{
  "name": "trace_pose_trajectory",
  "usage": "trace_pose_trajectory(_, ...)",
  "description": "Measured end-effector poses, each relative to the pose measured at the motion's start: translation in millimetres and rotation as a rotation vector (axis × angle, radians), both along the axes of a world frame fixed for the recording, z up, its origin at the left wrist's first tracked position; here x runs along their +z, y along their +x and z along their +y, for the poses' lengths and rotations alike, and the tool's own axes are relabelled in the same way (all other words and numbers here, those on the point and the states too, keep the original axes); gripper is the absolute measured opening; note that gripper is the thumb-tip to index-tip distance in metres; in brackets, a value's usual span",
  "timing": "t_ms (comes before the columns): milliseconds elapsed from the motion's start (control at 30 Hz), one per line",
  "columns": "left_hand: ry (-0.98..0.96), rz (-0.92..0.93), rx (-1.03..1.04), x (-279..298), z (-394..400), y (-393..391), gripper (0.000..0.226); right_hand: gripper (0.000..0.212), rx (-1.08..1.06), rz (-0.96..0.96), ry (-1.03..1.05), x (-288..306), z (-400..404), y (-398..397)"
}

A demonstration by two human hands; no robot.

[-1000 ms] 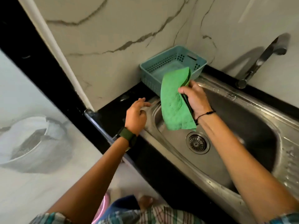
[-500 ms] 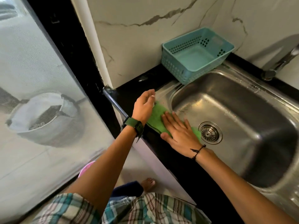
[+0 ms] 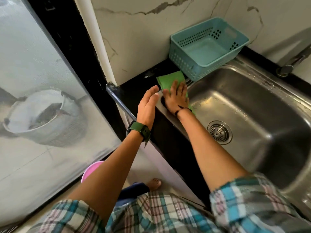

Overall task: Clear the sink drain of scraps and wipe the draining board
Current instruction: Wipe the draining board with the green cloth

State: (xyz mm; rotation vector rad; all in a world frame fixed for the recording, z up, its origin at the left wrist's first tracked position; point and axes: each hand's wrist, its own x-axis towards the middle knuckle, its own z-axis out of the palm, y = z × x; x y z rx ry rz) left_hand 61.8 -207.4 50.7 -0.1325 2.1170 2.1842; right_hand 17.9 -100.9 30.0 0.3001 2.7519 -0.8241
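Green cloth (image 3: 170,79) soft, limp, light; lies on sink rim at far-left corner, just near of teal basket (image 3: 207,47). We press it flat under right hand (image 3: 176,96), fingers spread; left hand (image 3: 148,105) open, empty, hovering beside. Best gripped by bunching free far edge

Right hand (image 3: 176,96) flat, pressing green cloth (image 3: 170,79) onto sink (image 3: 252,101) rim's far-left corner, left hand (image 3: 149,105) open alongside, teal basket (image 3: 207,47) just beyond, drain strainer (image 3: 219,132) bare.
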Motion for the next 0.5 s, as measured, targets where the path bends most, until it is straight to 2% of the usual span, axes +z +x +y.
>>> trace_pose_trajectory(100,-0.008,0.017,0.015,1.2,2.0,4.4,0.051,0.057,0.249,-0.032,0.054,3.3,12.3,44.3)
trace_pose_trajectory(200,-0.042,0.031,-0.039,-2.3,3.4,4.2,0.051,0.051,0.338,-0.024,0.010,8.2,29.0,93.6)
trace_pose_trajectory(300,-0.089,0.057,-0.063,-5.7,4.1,1.7,0.051,0.051,0.348,-0.053,0.039,8.3,33.3,97.4)
trace_pose_trajectory(400,-0.109,0.079,-0.074,-6.2,5.0,1.4,0.055,0.053,0.301,-0.035,0.077,0.3,24.2,64.3)
trace_pose_trajectory(500,-0.120,0.081,-0.100,-2.4,4.3,5.2,0.058,0.059,0.149,0.017,0.064,-4.6,15.4,15.9)
